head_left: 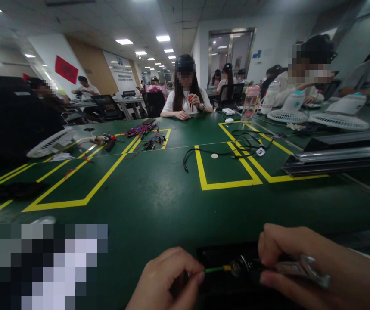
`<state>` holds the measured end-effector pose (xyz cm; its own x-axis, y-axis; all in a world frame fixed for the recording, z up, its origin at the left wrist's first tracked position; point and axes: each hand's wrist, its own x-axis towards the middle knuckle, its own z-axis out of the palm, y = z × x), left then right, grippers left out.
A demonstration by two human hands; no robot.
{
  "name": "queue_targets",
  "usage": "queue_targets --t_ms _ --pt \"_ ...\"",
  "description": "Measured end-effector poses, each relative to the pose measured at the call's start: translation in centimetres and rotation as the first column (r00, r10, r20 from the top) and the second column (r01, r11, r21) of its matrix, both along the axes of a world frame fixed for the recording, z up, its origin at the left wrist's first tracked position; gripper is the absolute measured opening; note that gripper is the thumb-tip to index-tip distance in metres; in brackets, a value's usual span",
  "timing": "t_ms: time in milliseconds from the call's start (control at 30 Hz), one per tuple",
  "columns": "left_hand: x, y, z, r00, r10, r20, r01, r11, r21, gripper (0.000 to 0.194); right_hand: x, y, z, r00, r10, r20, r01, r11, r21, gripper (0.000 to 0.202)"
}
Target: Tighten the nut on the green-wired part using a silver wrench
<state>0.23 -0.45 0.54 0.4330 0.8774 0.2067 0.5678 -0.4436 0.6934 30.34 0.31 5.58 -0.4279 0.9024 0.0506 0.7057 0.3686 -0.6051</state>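
At the bottom of the head view, my left hand point(173, 277) is closed, with thumb and forefinger pinching a thin green wire point(215, 270) that has a yellow end. That end points right, touching or nearly touching a small round metal part point(236, 267). My right hand point(304, 254) is closed around a shiny metal wrench point(314, 272); its open jaw sticks out on the right beneath my palm. Whether the round part belongs to the wrench is too dark to tell. Below both hands lies a black surface point(217, 254) on the green table point(152, 202).
Yellow tape outlines point(233, 187) mark the table. Bundled coloured wires point(142, 128) lie further off, and black cables point(209, 150) at centre right. Long dark metal profiles point(340, 159) and white fans point(290, 110) stand on the right. A person point(186, 97) sits opposite, holding a red-handled tool.
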Motion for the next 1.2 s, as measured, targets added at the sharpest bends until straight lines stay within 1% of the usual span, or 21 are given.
queue_targets --t_ms 67,267,433,667,800,933,1000,1067,1133,1200 --pt "-0.1 0.0 0.0 1.000 -0.004 0.008 0.004 1.000 0.002 0.020 -0.2 0.2 0.1 1.000 0.005 0.003 -0.005 1.000 0.016 0.021" --pt "-0.1 -0.1 -0.2 1.000 -0.008 -0.011 0.008 1.000 -0.015 0.020 -1.1 0.8 1.0 0.996 0.054 0.076 -0.051 0.998 -0.040 0.019" --pt "-0.1 -0.2 -0.1 1.000 -0.003 -0.020 0.003 1.000 -0.005 0.021 -1.8 0.9 1.6 0.991 0.069 0.112 -0.069 0.998 0.004 0.018" --pt "0.1 -0.1 0.2 1.000 0.000 -0.015 0.000 1.000 0.013 0.022 -2.3 1.1 2.6 0.962 0.205 0.179 -0.217 0.975 0.052 0.028" --pt "0.4 0.1 0.5 1.000 0.009 -0.004 -0.009 0.999 0.045 0.023 -2.3 1.7 3.2 0.936 0.280 0.215 -0.300 0.951 0.068 0.024" --pt "0.2 0.0 0.4 1.000 0.008 -0.006 -0.008 1.000 0.028 0.023 -2.5 2.5 4.0 0.897 0.368 0.245 -0.391 0.919 0.055 0.022" --pt "0.1 0.0 0.3 1.000 0.010 -0.007 -0.010 1.000 0.017 0.022 -2.8 2.9 4.4 0.871 0.418 0.256 -0.438 0.898 0.024 0.023" --pt "0.0 0.0 0.3 1.000 0.018 -0.005 -0.018 1.000 0.019 0.022 -3.0 3.1 4.7 0.823 0.487 0.294 -0.501 0.865 -0.029 0.022" --pt "0.0 0.0 0.3 1.000 0.013 -0.003 -0.013 1.000 0.027 0.023 -3.0 3.1 4.7 0.787 0.516 0.338 -0.535 0.844 -0.044 0.020" --pt "0.0 -0.1 0.3 1.000 0.003 0.001 -0.003 0.999 0.034 0.023 -2.8 2.9 4.3 0.787 0.521 0.330 -0.551 0.834 -0.004 0.020"
